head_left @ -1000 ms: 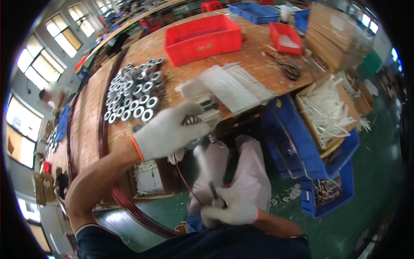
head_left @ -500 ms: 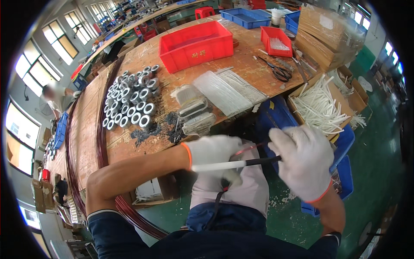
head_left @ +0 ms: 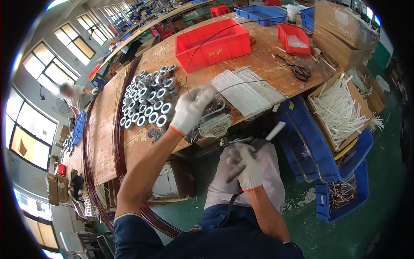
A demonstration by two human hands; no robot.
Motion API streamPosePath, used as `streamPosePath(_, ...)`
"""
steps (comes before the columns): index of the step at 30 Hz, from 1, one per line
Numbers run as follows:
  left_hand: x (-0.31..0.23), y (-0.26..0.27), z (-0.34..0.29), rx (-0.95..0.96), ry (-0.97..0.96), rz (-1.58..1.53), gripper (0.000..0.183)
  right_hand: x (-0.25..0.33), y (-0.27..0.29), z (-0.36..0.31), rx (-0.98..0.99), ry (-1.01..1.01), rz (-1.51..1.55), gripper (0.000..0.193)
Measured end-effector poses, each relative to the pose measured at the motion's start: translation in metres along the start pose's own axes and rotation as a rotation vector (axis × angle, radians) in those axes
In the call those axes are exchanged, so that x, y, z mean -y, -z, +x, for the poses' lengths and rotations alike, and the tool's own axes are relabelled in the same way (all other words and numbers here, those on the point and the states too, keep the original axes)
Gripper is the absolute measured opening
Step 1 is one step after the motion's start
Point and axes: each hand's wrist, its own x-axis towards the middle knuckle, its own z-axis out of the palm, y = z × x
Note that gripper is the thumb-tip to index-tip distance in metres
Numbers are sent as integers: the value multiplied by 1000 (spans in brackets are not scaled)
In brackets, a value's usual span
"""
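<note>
My left hand (head_left: 194,110), in a white glove with an orange cuff, is raised over the table's near edge, fingers closed on a thin dark wire (head_left: 188,71). The wire arcs up past the red bin; a thin dark end (head_left: 252,81) also sticks out right of the hand. Over my lap, my gloved right hand (head_left: 249,170) has its fingers apart, slightly blurred, with nothing plainly held. Just beyond it a white tube (head_left: 276,131) slants upward; what supports it is hard to make out. A small metal fitting (head_left: 224,141) shows at the table edge.
Metal rings (head_left: 146,97) stand piled left of my left hand. Clear strips (head_left: 237,93), scissors (head_left: 297,70) and a red bin (head_left: 211,47) lie on the table. At right, a box of white tubes (head_left: 340,110) rests on blue crates (head_left: 302,142). Another person (head_left: 77,97) works far left.
The hands, close together at the white and black tube before, have separated. My left hand has risen over the table with the wire; my right has moved left over my lap.
</note>
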Motion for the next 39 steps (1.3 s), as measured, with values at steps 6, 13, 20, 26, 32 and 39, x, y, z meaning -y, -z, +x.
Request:
streamPosePath(6,19,-18,-5,-115,-24,-117,54,-16,-54,-56,482,0,-636,13)
streamPosePath(13,7,-16,-16,-28,37,131,41,-50,-17,-9,96,-74,37,11)
streamPosePath(20,15,-13,-12,-12,-66,83,37,76,-51,-16,488,628,-735,7)
streamPosePath(26,-8,-7,-25,155,-66,449,34,-1,-102,-22,1123,924,-1899,19)
streamPosePath(32,26,-10,-11,-30,5,129,47,-57,-27,6,928,554,-1241,21)
streamPosePath(39,21,-15,-17,-34,-173,278,29,5,7,26,-81,-87,-95,33)
